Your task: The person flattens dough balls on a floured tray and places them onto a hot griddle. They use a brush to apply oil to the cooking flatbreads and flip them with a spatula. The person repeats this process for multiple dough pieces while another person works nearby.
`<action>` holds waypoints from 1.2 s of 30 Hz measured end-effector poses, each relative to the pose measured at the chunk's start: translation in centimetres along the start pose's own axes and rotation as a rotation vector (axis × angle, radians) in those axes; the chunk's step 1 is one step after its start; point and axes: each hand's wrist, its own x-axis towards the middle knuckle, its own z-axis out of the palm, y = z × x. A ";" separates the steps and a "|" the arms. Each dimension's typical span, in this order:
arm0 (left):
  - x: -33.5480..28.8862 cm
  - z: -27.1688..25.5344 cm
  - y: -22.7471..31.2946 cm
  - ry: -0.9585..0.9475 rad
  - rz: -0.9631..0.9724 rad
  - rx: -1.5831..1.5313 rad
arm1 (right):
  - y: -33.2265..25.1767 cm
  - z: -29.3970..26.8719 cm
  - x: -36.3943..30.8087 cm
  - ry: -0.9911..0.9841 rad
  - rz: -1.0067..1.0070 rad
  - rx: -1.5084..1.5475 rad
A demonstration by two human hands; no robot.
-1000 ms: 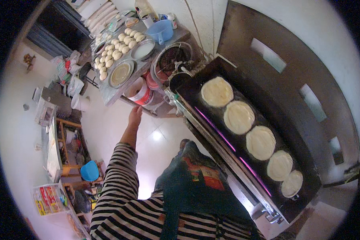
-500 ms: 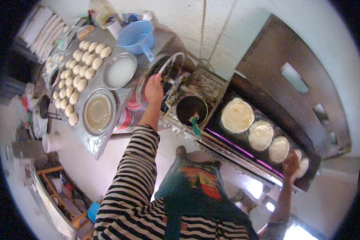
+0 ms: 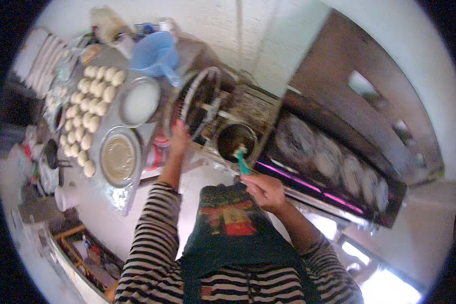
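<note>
My right hand (image 3: 266,192) is closed round the green handle of a brush (image 3: 244,164). The brush's pale head dips into a round dark pot (image 3: 235,137). To the left, my left hand (image 3: 179,137) is at the lower end of a pale curved tube (image 3: 195,83). Blur smears its fingers, so whether it grips the tube is unclear. At the right, several dough rounds (image 3: 323,156) lie in a row on a long dark griddle (image 3: 268,152). They look grey and patchy, perhaps seen through a cover.
Rows of dough balls (image 3: 93,105) cover the left metal counter. Beside them stand a pan of white contents (image 3: 139,101), a shallow metal dish (image 3: 119,157) and a blue dipper (image 3: 154,53). A brown metal panel (image 3: 359,91) rises behind the griddle. A wooden-framed box (image 3: 88,253) is at lower left.
My right hand has left the griddle's dough rounds and taken hold of the brush handle. My left hand has moved down along the pale tube. The rounds look greyer and fainter.
</note>
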 end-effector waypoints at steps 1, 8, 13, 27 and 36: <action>-0.4 0.1 -0.6 0.013 0.104 0.063 | 0.1 0.1 1.0 -0.013 0.040 -0.010; -2.7 -0.4 -2.1 -0.046 0.344 0.052 | 0.5 9.3 12.8 -0.234 -0.061 -0.073; -7.3 -7.7 0.9 0.121 0.487 0.049 | 1.5 24.6 26.7 -0.365 -0.323 -0.445; -5.7 -35.0 -6.4 0.544 0.303 0.365 | -5.6 38.8 25.3 -0.765 -0.290 -0.700; -5.2 -35.2 -6.9 0.583 0.244 0.304 | -4.1 52.0 31.2 -0.492 -0.439 -0.133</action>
